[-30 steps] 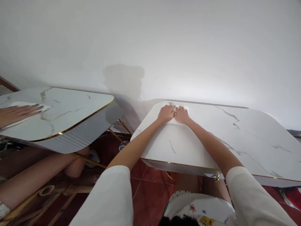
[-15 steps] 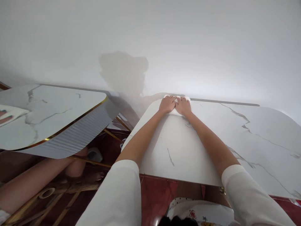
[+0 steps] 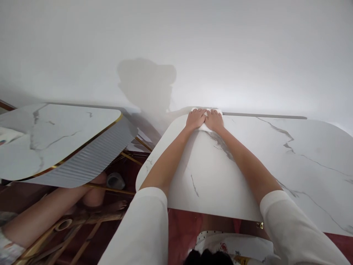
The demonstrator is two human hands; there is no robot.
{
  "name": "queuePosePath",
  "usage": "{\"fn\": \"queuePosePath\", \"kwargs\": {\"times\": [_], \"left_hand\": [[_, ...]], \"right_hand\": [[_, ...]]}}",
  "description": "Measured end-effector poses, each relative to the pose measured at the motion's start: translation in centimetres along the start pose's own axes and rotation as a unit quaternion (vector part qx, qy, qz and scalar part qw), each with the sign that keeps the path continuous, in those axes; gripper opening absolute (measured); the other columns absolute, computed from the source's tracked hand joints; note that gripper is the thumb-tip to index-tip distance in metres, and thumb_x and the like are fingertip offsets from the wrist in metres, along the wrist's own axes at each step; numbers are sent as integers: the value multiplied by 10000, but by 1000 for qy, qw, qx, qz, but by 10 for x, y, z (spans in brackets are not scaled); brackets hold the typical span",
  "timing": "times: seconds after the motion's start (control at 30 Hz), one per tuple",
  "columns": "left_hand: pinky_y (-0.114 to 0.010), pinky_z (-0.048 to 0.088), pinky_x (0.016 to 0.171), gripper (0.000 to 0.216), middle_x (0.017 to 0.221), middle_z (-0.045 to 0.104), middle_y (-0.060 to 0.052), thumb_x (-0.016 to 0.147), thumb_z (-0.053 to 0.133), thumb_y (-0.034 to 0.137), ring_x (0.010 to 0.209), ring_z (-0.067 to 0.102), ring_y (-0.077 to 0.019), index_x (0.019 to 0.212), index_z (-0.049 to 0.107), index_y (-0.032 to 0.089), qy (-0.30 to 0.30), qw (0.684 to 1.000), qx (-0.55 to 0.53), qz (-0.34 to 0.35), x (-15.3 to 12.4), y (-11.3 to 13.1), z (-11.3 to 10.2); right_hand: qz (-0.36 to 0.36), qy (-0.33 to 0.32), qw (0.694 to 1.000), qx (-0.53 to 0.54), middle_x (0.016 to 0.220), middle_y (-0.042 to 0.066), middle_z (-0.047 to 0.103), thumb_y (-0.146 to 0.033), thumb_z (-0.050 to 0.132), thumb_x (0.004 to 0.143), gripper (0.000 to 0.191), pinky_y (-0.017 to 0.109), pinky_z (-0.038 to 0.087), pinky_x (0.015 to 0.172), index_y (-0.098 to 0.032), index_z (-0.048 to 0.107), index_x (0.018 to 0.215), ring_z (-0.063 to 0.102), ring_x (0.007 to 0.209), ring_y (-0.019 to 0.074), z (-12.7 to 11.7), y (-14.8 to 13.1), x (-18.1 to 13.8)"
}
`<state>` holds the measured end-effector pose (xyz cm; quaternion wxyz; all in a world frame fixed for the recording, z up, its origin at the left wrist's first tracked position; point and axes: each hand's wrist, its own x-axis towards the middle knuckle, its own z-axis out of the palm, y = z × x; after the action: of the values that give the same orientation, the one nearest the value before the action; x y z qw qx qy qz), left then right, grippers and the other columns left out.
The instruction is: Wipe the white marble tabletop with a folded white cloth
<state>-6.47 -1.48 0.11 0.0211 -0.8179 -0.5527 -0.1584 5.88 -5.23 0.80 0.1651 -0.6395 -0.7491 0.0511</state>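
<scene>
My left hand (image 3: 196, 119) and my right hand (image 3: 214, 120) lie side by side, palms down, on a folded white cloth (image 3: 204, 127). Their fingers are stretched out over it, slightly apart, with the thumbs close together. The cloth rests at the far edge of a white marble-patterned tabletop (image 3: 193, 162), by the wall. Both arms reach straight forward across the top. What lies under my palms is hidden.
A second marble-patterned table (image 3: 68, 125) with a gold rim and ribbed side stands to the left. On it lies another white cloth (image 3: 9, 135) by a co-worker's fingertips. A person's leg (image 3: 46, 209) and a bamboo chair frame (image 3: 82, 224) are below. The wall (image 3: 220, 55) stands behind.
My hands stay flat on the cloth at the far edge, shifted only slightly. The co-worker's hand and cloth have slid left, mostly out of view. My view has tilted a little.
</scene>
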Motion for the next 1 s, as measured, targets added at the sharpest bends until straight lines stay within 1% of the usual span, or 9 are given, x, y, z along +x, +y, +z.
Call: {"fn": "queuePosePath", "kwargs": {"times": [0.1, 0.2, 0.3, 0.47, 0.57, 0.7, 0.9, 1.0], "left_hand": [[-444, 379, 1073, 496, 1392, 587, -48, 955, 305, 243, 1273, 482, -273, 1397, 530, 254, -9, 1000, -8, 10, 5, 11, 1], [-456, 367, 1081, 501, 1409, 574, -64, 958, 302, 240, 1283, 476, -285, 1406, 525, 227, -17, 1000, -14, 12, 9, 24, 2], [-467, 356, 1087, 509, 1426, 558, -81, 962, 301, 240, 1298, 463, -300, 1424, 510, 204, -18, 1000, -12, 11, 10, 30, 3], [-463, 346, 1102, 519, 1454, 532, -75, 963, 295, 225, 1330, 439, -292, 1446, 483, 215, -22, 1000, -7, 18, 5, 30, 2], [-471, 352, 1098, 513, 1451, 534, -77, 964, 305, 230, 1326, 440, -294, 1447, 479, 222, -18, 999, -9, 32, 1, 30, 2], [-447, 344, 1107, 509, 1480, 508, -63, 975, 298, 239, 1339, 428, -275, 1456, 464, 235, -14, 999, -12, 48, -5, 30, 4], [-438, 318, 1126, 521, 1517, 465, -66, 979, 286, 244, 1370, 396, -269, 1479, 432, 217, -21, 998, -4, 53, -21, 30, 2], [-452, 311, 1130, 527, 1528, 449, -75, 977, 291, 233, 1379, 386, -276, 1487, 419, 208, -23, 998, -3, 55, -31, 30, 0]], "right_hand": [[10, 8, 1000, -1, 1572, 166, 369, -260, 251, 978, 549, 480, 238, 1162, -82, 391, 1478, 290, 1452, 294, -4, 11, -2], [15, 18, 1000, 0, 1552, 164, 403, -254, 260, 969, 547, 478, 261, 1149, -85, 412, 1467, 316, 1436, 298, -7, 22, -3], [16, 24, 1000, -3, 1545, 166, 412, -245, 258, 967, 547, 474, 262, 1148, -82, 415, 1466, 327, 1428, 295, -9, 26, -5], [34, 21, 999, -14, 1579, 171, 355, -244, 253, 971, 558, 475, 233, 1163, -83, 382, 1489, 297, 1453, 297, -10, 20, -12], [44, 23, 998, -23, 1585, 173, 344, -250, 247, 976, 556, 500, 226, 1161, -88, 365, 1495, 283, 1462, 300, -10, 16, -19], [66, 27, 997, -23, 1595, 176, 323, -250, 236, 983, 555, 504, 217, 1164, -84, 355, 1500, 265, 1472, 305, -10, 11, -29], [62, 23, 998, -23, 1595, 182, 321, -249, 244, 979, 558, 527, 226, 1153, -81, 352, 1500, 261, 1470, 311, -13, 2, -49], [66, 19, 997, -23, 1600, 182, 310, -251, 239, 985, 560, 503, 215, 1163, -73, 341, 1507, 249, 1477, 309, -14, -2, -59]]}}
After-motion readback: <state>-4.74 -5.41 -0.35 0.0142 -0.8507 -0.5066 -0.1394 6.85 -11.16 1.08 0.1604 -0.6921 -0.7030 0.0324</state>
